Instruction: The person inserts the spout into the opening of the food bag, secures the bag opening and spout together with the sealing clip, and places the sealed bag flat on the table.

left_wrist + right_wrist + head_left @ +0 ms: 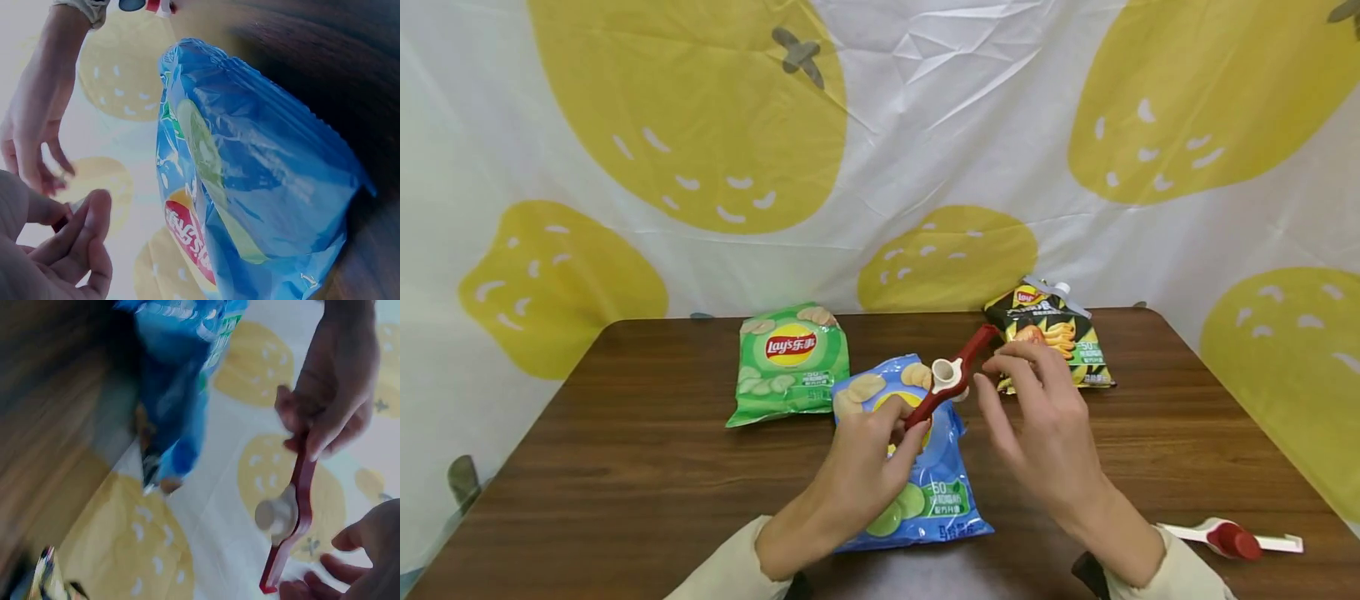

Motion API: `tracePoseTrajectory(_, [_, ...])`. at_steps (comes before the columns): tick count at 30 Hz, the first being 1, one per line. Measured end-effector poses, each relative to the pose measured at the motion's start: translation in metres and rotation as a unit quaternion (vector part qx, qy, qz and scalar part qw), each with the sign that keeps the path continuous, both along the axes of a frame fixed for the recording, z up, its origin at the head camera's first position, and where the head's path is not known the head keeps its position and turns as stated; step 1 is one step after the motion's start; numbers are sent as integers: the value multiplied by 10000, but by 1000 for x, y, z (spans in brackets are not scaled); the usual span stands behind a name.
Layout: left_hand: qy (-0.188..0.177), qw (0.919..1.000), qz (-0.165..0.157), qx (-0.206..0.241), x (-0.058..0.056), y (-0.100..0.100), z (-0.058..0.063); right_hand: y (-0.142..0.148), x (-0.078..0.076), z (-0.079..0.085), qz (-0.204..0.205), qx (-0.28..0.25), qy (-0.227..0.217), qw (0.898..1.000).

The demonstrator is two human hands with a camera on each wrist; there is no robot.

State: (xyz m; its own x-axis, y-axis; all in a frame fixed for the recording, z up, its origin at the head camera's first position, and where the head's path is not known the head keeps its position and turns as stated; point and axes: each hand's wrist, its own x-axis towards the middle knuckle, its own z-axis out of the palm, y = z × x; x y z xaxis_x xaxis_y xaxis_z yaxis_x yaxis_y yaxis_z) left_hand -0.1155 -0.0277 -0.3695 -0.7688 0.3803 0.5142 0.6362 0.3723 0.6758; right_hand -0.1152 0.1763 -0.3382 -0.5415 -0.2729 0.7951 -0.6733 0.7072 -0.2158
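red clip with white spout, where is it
In the head view, just right of centre, the red clip is pinched in the left hand, partly in front of the blue Lay's bag, upper end beside the right hand.

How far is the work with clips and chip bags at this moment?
Seemingly done: the black bag has a grey clip at its top. In hand: the left hand pinches a red clip, the right hand near it. Probably left: the blue bag and green bag, where no clip shows; a white-and-red clip lies at the right.
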Motion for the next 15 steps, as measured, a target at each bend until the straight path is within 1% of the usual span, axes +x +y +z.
tracePoseTrajectory(1, [42, 9999, 57, 108, 1, 1, 0, -2, 2, -1, -28, -173, -262, 9995])
tracePoseTrajectory(2, [36, 9998, 63, 190, 1, 1, 0, -4, 3, -2, 10, -349, -680, 9971])
tracePoseTrajectory(3, [37, 9997, 46, 220, 2, 2, -1, -5, 4, -3, 107, -500, -1184, 9916])
tracePoseTrajectory(4, [16, 9998, 9, 207, 3, 3, -1, -5, 5, -3, 205, -630, -1746, 9824])
tracePoseTrajectory(6, [-103, 9997, -130, 155, 4, 4, -2, -7, 4, -5, 396, -936, -2743, 9563])
tracePoseTrajectory(7, [-157, 9997, -190, 80, 4, 4, -3, -7, 4, -6, 548, -1120, -3118, 9419])
tracePoseTrajectory(8, [-202, 9995, -260, 7, 5, 5, -4, -8, 3, -7, 671, -1280, -3363, 9306])
tracePoseTrajectory(10, [-284, 9987, -391, -129, 5, 5, -5, -8, 2, -10, 885, -1538, -3617, 9152])
tracePoseTrajectory(11, [-303, 9983, -465, -188, 4, 5, -5, -9, 1, -11, 973, -1623, -3670, 9107])
tracePoseTrajectory(13, [-270, 9974, -593, -312, 3, 3, -4, -9, 0, -13, 1145, -1770, -3686, 9054])
tracePoseTrajectory(15, [-211, 9966, -687, -393, 1, 1, -2, -9, -1, -14, 1181, -1833, -3561, 9086])
